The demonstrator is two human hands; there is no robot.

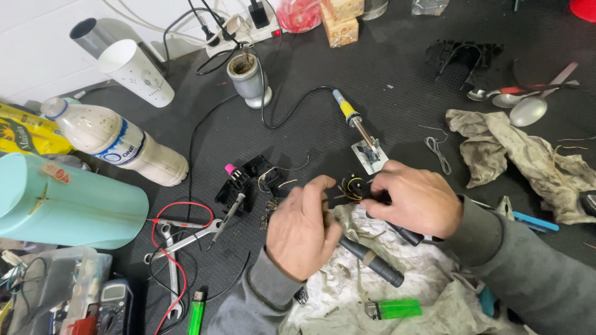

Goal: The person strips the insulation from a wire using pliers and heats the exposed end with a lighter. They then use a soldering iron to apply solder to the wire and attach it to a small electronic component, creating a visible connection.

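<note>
My left hand (pixel 303 228) and my right hand (pixel 415 200) meet at the middle of a black mat. Together they pinch a small black part with yellow and dark wires (pixel 354 186). The right hand covers most of that part. A black cylindrical tool (pixel 372 263) lies under my left hand on a dirty white cloth (pixel 397 279). Just beyond the hands a soldering iron (pixel 355 121) with a yellow and blue handle rests on a small metal stand (pixel 371 155). To the left of my left hand lies a black plastic housing (pixel 243 183) with a pink piece.
Two green lighters (pixel 392 308) (pixel 196 313), a wrench (pixel 171 267), multimeter (pixel 110 307) with red lead, pale green jug (pixel 68 201), plastic bottle (pixel 118 144), paper cup (pixel 136 73), metal cup (pixel 248 77), power strip (pixel 248 25), spoons (pixel 528 102), crumpled rag (pixel 528 158).
</note>
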